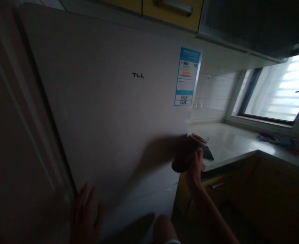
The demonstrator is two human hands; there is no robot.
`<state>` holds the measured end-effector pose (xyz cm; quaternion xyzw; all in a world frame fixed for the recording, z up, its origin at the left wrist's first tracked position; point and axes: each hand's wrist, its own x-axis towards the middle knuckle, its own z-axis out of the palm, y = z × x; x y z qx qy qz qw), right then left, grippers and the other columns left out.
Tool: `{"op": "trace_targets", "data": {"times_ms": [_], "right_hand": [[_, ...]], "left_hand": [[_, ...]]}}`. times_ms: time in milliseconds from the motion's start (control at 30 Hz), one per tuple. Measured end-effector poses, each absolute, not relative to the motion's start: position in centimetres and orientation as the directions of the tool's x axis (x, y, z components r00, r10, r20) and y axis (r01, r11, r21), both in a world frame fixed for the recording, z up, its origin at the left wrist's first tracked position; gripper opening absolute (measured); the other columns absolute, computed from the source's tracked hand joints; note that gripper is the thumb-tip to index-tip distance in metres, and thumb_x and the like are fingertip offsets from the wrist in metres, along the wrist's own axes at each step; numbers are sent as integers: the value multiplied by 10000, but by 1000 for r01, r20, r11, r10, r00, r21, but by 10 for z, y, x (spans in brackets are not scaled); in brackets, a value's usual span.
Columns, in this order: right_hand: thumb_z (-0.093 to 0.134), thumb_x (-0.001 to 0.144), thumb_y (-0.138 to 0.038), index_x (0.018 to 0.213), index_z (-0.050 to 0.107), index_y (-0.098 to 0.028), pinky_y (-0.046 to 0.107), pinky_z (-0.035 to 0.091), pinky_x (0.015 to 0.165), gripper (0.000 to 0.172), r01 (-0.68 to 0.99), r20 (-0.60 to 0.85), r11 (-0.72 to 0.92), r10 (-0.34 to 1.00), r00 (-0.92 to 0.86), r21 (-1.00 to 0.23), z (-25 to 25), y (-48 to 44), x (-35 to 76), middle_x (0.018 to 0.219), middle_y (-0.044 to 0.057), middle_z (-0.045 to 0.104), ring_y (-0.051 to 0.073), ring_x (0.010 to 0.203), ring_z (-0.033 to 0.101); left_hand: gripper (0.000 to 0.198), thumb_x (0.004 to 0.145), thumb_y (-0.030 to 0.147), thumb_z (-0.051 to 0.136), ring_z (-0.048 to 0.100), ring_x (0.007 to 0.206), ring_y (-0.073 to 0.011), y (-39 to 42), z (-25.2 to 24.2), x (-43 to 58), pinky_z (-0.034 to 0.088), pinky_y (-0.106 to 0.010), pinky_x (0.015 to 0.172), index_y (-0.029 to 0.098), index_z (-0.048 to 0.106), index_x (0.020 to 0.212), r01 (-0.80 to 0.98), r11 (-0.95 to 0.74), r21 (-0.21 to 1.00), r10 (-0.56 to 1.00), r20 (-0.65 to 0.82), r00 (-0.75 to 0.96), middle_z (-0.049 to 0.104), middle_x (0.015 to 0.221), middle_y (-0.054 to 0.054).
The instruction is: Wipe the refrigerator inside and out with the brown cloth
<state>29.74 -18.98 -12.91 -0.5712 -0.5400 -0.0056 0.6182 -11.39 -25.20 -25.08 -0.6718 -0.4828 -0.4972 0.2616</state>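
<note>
A pale refrigerator door with TCL lettering fills most of the view. My right hand is closed around a dark, soft-looking bundle, like a folded cloth, at the door's right edge. Blur and shadow hide the bundle's exact kind. Low at the left, my left hand is raised near the door's lower left part, its fingers spread and nothing in them. Whether its fingertips touch the door I cannot tell.
To the right runs a light countertop, with a flat dark item near its corner and colourful cloth or bags farther along. Yellow cabinets stand below. Overhead are a cabinet handle and a dark hood. My knee shows below.
</note>
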Motion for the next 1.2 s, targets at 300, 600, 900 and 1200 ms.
{"op": "trace_targets", "data": {"times_ms": [300, 600, 900, 1200], "right_hand": [[660, 862, -757, 1609, 538, -232, 760, 156, 1260, 921, 924, 893, 352, 449, -29, -147, -140, -150, 237, 1788, 207, 132, 533, 1640, 123], [669, 777, -887, 1488, 677, -266, 648, 255, 1275, 944, 935, 864, 291, 397, -310, 202, -21, -126, 353, 1706, 147, 426, 426, 1557, 383], [339, 1061, -657, 1730, 260, -87, 732, 126, 1218, 882, 968, 988, 222, 127, 91, -118, 165, -117, 247, 1800, 244, 9, 490, 1626, 133], [708, 966, -447, 1553, 580, -334, 441, 274, 1340, 611, 182, 239, 817, 56, -969, 547, -60, -142, 178, 1755, 16, 383, 270, 1664, 274]], "left_hand": [[908, 970, 245, 674, 217, 1656, -481, -159, -277, -121, 316, -778, 1259, 195, 206, 1746, 980, -195, -34, 180, 981, 69, 217, 1797, -243], [878, 979, 296, 653, 273, 1640, -474, -157, -287, -123, 354, -756, 1242, 274, 223, 1744, 974, -227, 29, 195, 981, 16, 234, 1806, -200], [848, 977, 263, 628, 275, 1634, -473, -163, -273, -122, 398, -689, 1214, 142, 235, 1719, 980, -180, -81, 179, 977, 114, 244, 1773, -294], [800, 965, 256, 656, 361, 1594, -475, -160, -278, -127, 427, -674, 1196, 187, 318, 1687, 980, -193, -54, 197, 976, 93, 341, 1732, -284]]}}
